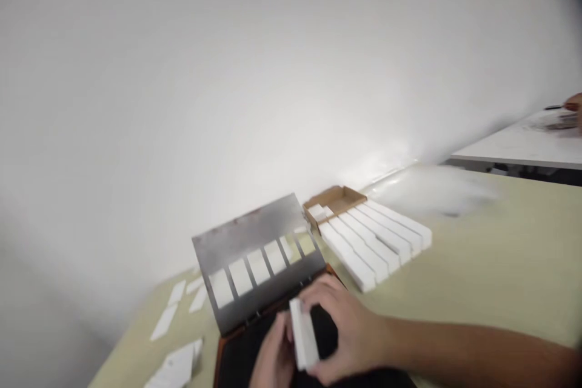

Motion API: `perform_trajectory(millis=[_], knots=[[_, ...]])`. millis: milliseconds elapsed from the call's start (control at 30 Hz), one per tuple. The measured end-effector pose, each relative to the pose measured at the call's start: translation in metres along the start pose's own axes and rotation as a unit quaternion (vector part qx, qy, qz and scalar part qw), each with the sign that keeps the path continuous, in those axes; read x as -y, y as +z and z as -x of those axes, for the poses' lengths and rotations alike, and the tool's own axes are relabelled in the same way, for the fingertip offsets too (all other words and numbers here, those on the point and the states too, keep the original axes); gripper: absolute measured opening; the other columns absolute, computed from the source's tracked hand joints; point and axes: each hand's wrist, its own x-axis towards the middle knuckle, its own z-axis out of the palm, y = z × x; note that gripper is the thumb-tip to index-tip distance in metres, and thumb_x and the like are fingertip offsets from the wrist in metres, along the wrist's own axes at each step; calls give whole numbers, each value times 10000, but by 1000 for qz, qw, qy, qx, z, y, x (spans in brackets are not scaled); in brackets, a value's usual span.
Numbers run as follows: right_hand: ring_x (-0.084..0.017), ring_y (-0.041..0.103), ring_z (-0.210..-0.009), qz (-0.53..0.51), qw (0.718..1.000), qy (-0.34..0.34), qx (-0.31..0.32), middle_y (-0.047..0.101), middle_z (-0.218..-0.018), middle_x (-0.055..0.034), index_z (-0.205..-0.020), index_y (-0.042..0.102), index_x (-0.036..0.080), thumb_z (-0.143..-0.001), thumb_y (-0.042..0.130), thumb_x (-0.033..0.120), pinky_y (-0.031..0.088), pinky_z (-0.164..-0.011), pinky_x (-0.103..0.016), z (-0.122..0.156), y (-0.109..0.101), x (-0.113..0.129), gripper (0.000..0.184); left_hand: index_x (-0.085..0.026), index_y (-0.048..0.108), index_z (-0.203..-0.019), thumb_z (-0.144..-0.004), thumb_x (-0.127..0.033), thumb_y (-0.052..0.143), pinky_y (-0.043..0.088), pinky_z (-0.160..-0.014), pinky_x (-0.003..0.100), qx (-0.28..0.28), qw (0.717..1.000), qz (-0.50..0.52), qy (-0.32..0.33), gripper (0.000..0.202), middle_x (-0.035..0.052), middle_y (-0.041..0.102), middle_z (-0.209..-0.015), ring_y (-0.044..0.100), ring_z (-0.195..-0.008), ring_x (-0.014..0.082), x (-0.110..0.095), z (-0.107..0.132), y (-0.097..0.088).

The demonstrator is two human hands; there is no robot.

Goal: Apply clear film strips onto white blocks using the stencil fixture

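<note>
A small white box [304,334], blurred and tilted, is held over a black surface [243,357] with a reddish-brown edge. Its right side is gripped by my right hand [348,330], fingers at the top and thumb at the bottom. My left hand [275,351] is at the box's left side, fingers closed against it and partly hidden. Just behind my hands, a grey metal plate [245,230] with a row of rectangular openings stands tilted up, hinged to the black base. Pale green tabletop and white pieces show through its openings.
Rows of white boxes [373,242] lie on the pale green table [500,254], beside a brown cardboard tray [339,200]. White cards [175,367] are scattered at the left. Clear plastic [436,191] lies behind. Another person's hand [573,103] is at a white table [522,142].
</note>
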Motion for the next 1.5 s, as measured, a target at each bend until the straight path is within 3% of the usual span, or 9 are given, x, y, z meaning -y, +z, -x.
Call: perform_trajectory(millis=[67, 167, 233, 367, 500, 767, 1133, 1300, 1500], knots=[[-279, 594, -1136, -19, 999, 45, 0, 680, -1230, -77, -1199, 584, 231, -543, 925, 436, 497, -1013, -406, -9, -15, 15, 768, -147, 681, -1008, -1000, -555, 674, 595, -869, 395, -7, 1000, 30, 2, 408, 76, 697, -1168, 686, -1015, 232, 13, -4, -1], [-286, 544, -1249, -1, 992, 85, 96, 634, -1318, -94, -1364, 547, 218, -600, 910, 391, 476, -1059, -397, -25, -51, 25, 863, -181, 527, -667, -800, -761, 769, 558, -724, 322, -20, 998, 55, 11, 642, 68, 703, -1064, 657, -924, 235, 22, -16, -3], [-316, 461, -1366, 63, 975, 98, 190, 568, -1457, -115, -1500, 476, 215, -665, 879, 380, 425, -1132, -430, -33, -86, 23, 941, -189, 490, -623, -720, -772, 819, 535, -675, 321, -30, 998, 58, 15, 677, 82, 703, -1046, 651, -889, 248, 23, -21, -3], [-384, 339, -1463, 253, 904, 207, 274, 503, -1565, -112, -1681, 244, 298, -732, 831, 364, 312, -1203, -545, -32, -161, 3, 1118, -191, 554, -676, -817, -704, 771, 538, -720, 346, -35, 998, 53, 27, 574, 107, 708, -1124, 669, -949, 278, 23, -19, -1], [-468, 313, -1467, 300, 858, 272, 315, 518, -1540, -158, -1658, 335, 307, -685, 839, 319, 340, -1147, -623, -17, -199, -23, 1096, -187, 589, -689, -823, -666, 781, 533, -702, 332, -26, 998, 44, 30, 533, 117, 709, -1102, 666, -918, 269, 23, -15, 2], [-472, 275, -1522, 338, 828, 279, 349, 526, -1547, -168, -1658, 346, 274, -669, 839, 363, 205, -1227, -631, -2, -199, -39, 1109, -183, 593, -679, -805, -624, 810, 488, -627, 296, -16, 999, 27, 45, 507, 105, 685, -1027, 633, -829, 235, 26, -22, 3], [-412, 110, -1618, 362, 851, 237, 297, 371, -1683, -68, -1636, 361, 381, -723, 785, 277, 99, -1280, -639, 21, -201, -41, 1012, -180, 607, -690, -826, -582, 809, 485, -603, 278, -15, 998, 36, 41, 470, 105, 678, -1044, 624, -818, 226, 26, -23, 3], [-393, 125, -1620, 358, 862, 223, 280, 371, -1680, -11, -1495, 553, 474, -829, 779, 336, 127, -1271, -661, 31, -197, -37, 716, -180, 614, -702, -831, -546, 822, 487, -595, 266, -20, 998, 42, 41, 440, 102, 684, -1059, 627, -802, 216, 26, -22, 4], [-406, 145, -1609, 367, 870, 218, 249, 408, -1652, 0, -1300, 727, 436, -871, 750, 290, 152, -1262, -674, 36, -194, -44, 454, -174, 622, -701, -828, -524, 837, 490, -578, 256, -24, 998, 45, 39, 430, 101, 687, -1057, 632, -796, 210, 26, -23, 4]])
